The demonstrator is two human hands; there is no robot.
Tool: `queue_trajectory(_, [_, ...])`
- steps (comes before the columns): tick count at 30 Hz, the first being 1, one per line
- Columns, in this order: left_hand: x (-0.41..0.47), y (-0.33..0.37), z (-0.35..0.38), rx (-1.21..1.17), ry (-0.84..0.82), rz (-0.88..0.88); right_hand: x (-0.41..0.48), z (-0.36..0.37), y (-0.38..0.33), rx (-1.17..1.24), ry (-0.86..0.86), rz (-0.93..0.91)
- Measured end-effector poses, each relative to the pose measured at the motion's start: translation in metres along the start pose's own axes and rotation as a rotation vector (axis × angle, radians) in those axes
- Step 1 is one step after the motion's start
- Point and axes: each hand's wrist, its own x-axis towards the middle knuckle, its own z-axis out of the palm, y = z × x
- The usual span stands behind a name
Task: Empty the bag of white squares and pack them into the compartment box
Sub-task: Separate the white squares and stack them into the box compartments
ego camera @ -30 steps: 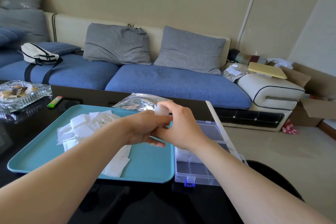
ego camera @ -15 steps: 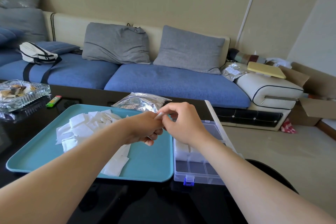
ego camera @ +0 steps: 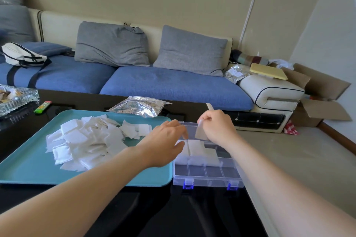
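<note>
A loose heap of white squares (ego camera: 84,144) lies on the teal tray (ego camera: 28,169). The silver foil bag (ego camera: 138,106) lies flat at the tray's far edge. The clear compartment box (ego camera: 208,177) with blue latches stands open to the right of the tray; its middle row holds stacked white squares (ego camera: 200,152), its front row is bare. My right hand (ego camera: 217,127) pinches one white square (ego camera: 200,132), hanging on edge above the box's far compartments. My left hand (ego camera: 163,142) reaches over the box's left side, fingers extended toward the stacked squares.
The black glossy table carries a glass ashtray (ego camera: 13,98) and a green lighter (ego camera: 42,107) at the far left. Behind stands a blue sofa with grey cushions (ego camera: 190,52). An open cardboard box (ego camera: 323,102) sits on the floor to the right.
Both hands were joined above the tray's right edge, handling a square. They have parted: the right hand carried the square rightward over the box, and the left hand lowered to the box's left side.
</note>
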Motion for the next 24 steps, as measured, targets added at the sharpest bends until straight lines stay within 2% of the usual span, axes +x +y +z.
queue_trajectory(3, [0.003,0.012,0.009,0.053,-0.018,0.106,0.0,-0.006,0.015,-0.104,-0.043,0.039])
queue_trajectory(7, [0.001,0.018,0.022,0.197,-0.131,0.197,-0.008,-0.01,0.026,-0.204,-0.139,0.067])
queue_trajectory(11, [0.0,0.018,0.027,0.304,-0.135,0.207,-0.011,-0.013,0.032,-0.246,-0.215,0.051])
queue_trajectory(15, [0.0,0.019,0.029,0.34,-0.138,0.213,-0.008,-0.012,0.036,-0.2,-0.372,0.083])
queue_trajectory(24, [-0.001,0.02,0.029,0.374,-0.148,0.242,0.001,-0.004,0.043,-0.393,-0.314,-0.018])
